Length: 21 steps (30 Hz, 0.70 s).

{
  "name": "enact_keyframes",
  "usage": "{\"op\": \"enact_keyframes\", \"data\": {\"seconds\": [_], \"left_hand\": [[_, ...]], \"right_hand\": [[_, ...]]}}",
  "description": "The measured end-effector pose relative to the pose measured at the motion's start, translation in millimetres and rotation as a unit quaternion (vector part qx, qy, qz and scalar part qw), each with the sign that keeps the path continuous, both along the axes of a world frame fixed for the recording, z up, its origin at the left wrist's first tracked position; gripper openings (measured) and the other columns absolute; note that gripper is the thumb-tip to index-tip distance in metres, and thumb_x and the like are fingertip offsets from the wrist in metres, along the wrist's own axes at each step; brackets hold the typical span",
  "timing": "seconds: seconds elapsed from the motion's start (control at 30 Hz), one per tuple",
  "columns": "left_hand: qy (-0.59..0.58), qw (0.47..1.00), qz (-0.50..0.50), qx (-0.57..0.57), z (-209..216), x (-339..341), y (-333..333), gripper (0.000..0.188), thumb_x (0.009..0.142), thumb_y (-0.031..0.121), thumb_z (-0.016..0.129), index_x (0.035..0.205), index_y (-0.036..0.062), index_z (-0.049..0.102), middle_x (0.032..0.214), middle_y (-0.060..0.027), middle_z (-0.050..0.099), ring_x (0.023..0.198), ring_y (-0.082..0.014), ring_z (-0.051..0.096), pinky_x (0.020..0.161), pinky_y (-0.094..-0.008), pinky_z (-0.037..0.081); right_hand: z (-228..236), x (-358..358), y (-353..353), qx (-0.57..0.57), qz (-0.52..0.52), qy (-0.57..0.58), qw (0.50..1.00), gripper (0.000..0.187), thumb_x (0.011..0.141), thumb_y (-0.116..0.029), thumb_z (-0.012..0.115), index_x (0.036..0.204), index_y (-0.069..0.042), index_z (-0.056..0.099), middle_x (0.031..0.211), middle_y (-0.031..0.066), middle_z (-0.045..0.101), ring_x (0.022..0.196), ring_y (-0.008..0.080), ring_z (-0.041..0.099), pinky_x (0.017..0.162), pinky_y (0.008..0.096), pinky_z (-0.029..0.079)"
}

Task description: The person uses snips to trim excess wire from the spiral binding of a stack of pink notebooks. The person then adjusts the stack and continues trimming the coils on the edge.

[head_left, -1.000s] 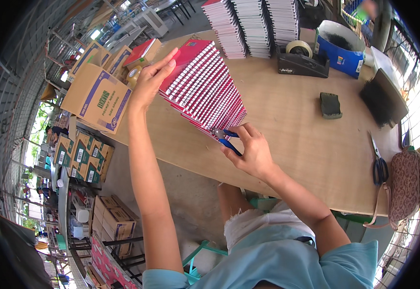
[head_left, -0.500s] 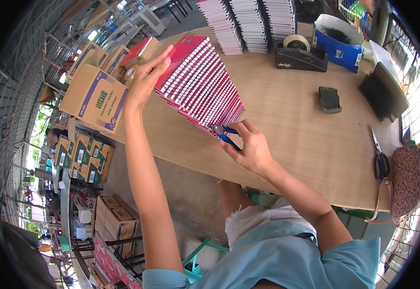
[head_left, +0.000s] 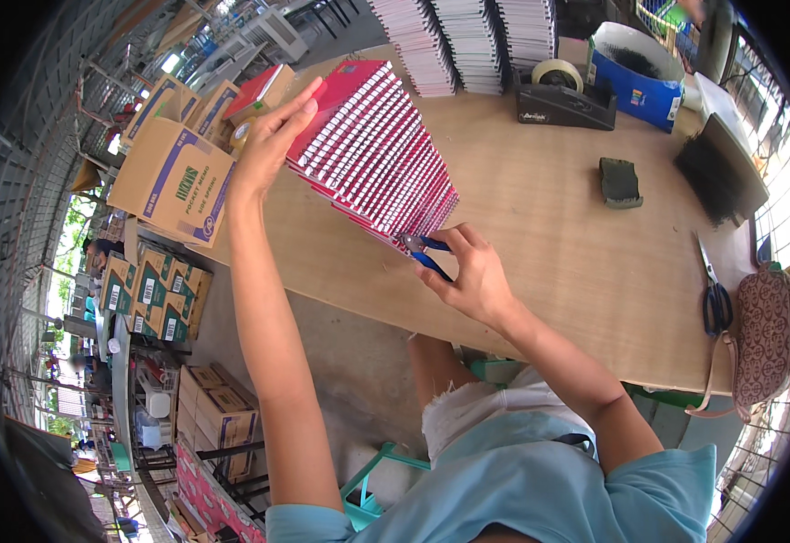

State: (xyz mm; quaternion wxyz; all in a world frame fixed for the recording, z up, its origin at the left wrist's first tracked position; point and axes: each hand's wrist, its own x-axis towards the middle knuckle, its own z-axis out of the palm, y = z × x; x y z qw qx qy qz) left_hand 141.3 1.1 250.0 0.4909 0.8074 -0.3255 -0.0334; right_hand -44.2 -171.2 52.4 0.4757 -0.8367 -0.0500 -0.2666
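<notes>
Many red notebooks, one dark-filled box

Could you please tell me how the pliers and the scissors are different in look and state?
The pliers are in the right grip, their tip at the red notebooks; the scissors lie on the table, untouched. The pliers have bright blue handles; the scissors have darker handles with finger loops. Both show metal working ends.

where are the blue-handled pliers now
Just right of centre in the head view: the right hand holds the blue-handled pliers at the lower end of the red notebook stack.
</notes>
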Motion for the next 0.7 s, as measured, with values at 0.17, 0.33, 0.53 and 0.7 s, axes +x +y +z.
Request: {"op": "enact_keyframes", "data": {"seconds": [0.17,0.33,0.53,0.7], "left_hand": [[-0.008,1.0,0.011,0.014,1,-3,-1,0.054,0.098,0.035,0.062,0.141,0.0039,0.052,0.142,-0.0093,0.055,0.131,-0.0153,0.05,0.112,-0.0283,0.034],[-0.005,1.0,0.0,0.009,1,-2,2,0.054,0.098,0.035,0.062,0.141,0.0052,0.052,0.143,-0.0092,0.054,0.133,-0.0161,0.049,0.112,-0.0283,0.034],[0.007,1.0,-0.011,-0.008,-2,2,3,0.053,0.098,0.035,0.061,0.141,0.0051,0.052,0.144,-0.0101,0.053,0.135,-0.0171,0.047,0.114,-0.0292,0.033],[-0.009,1.0,-0.012,-0.003,-2,1,2,0.052,0.098,0.033,0.061,0.14,0.0042,0.052,0.144,-0.0104,0.053,0.135,-0.0174,0.047,0.114,-0.0297,0.033]], "right_hand": [[4,4,-1,0.077,0.04,0.12,0.989,0.037,0.083,-0.029,0.074,0.104,0.001,0.066,0.098,0.0222,0.066,0.087,0.0362,0.068,0.074,0.0443,0.054],[6,15,-11,0.47,0.215,0.415,0.749,0.034,0.09,-0.024,0.069,0.108,0.004,0.065,0.094,0.019,0.067,0.092,0.0246,0.069,0.074,0.0399,0.054],[-8,1,2,0.044,-0.002,0.024,0.999,0.035,0.081,-0.024,0.073,0.103,0.002,0.066,0.088,0.019,0.064,0.078,0.0378,0.066,0.073,0.0443,0.052],[-10,4,4,0.021,0.0,0.017,1.0,0.029,0.084,-0.022,0.072,0.1,0.001,0.067,0.083,0.0146,0.065,0.069,0.0289,0.066,0.065,0.0387,0.054]]}}
